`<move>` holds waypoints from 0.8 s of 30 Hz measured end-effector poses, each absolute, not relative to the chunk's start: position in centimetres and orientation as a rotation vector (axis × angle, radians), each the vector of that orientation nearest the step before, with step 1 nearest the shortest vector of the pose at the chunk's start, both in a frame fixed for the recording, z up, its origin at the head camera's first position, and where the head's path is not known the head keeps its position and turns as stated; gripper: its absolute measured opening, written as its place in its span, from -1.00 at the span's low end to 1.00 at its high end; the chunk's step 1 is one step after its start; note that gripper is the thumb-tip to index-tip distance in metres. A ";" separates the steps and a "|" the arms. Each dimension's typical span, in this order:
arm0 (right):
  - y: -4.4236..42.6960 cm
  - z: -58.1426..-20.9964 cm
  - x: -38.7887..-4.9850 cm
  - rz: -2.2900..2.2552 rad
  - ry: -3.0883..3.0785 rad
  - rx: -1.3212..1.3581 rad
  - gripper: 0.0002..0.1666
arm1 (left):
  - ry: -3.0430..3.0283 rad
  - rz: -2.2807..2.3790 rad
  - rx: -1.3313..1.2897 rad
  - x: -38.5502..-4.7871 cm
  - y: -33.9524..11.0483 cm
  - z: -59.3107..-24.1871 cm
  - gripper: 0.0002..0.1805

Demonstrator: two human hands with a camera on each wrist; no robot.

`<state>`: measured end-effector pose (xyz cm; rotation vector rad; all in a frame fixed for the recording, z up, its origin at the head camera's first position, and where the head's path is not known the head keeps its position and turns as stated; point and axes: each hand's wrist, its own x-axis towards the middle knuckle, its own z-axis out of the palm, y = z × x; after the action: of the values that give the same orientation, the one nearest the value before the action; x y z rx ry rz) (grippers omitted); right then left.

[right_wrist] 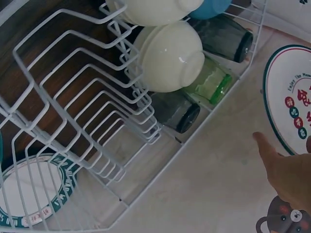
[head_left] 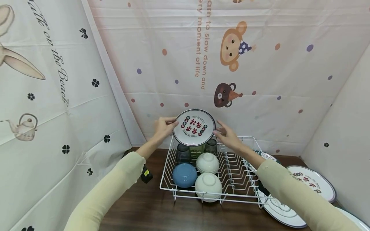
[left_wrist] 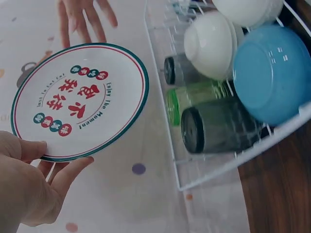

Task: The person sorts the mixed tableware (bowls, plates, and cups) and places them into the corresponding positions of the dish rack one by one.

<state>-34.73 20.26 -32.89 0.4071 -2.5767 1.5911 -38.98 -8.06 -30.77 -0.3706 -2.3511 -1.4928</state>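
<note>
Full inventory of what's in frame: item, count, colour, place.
Round flat plate: 1, white with dark rim and red characters, held above the rack's back
Wire dish rack: 1, white, on the table
Rounded upturned bowl: 1, blue, rack's front left
Glossy upturned bowls: at least 2, white, in rack
See-through tumblers: 2, dark grey, rack's back
See-through tumbler: 1, green, between them
Other round plates: at least 4, mainly white, around rack's right side
Wooden table: 1, dark brown, underneath
Printed cloth: at least 2 panels, white, behind and left
Sleeves: 2, pale yellow
Left hand: 1, pinching the plate
Right hand: 1, at its right edge
</note>
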 end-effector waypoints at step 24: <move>24.6 -32.7 -36.2 1.459 -2.411 0.098 -0.50 | -2.656 -1.531 -0.809 -41.8 -5.1 -31.9 -0.57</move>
<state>-36.22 24.62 -32.74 0.0979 -2.4105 1.4589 -41.79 -5.07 -31.89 -0.8092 -2.6555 -1.5314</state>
